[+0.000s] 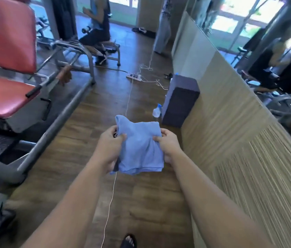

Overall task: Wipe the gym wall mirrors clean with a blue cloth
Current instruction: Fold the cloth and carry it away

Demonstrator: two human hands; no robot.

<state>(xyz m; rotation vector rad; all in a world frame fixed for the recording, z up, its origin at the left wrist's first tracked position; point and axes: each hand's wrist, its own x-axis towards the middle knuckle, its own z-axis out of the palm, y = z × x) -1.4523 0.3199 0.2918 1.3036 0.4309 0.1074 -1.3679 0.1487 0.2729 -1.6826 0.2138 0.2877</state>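
We hold the folded light-blue cloth (140, 147) between both hands, left hand (109, 145) and right hand (168, 145) each with a grip pinching an edge, apparently refolding it. Next it must be lifted to the wall mirror (266, 51) on our right.

The mirror (259, 51) runs off the right edge, reflections blurred, perhaps machines; the bottom edge cuts a foot (129, 241).

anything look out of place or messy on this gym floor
A power strip lies in the open walkway with white cables tangled beside it, and one long white cord runs down the wooden floor toward the person's foot: a likely trip hazard. Nothing looks spilled or broken.
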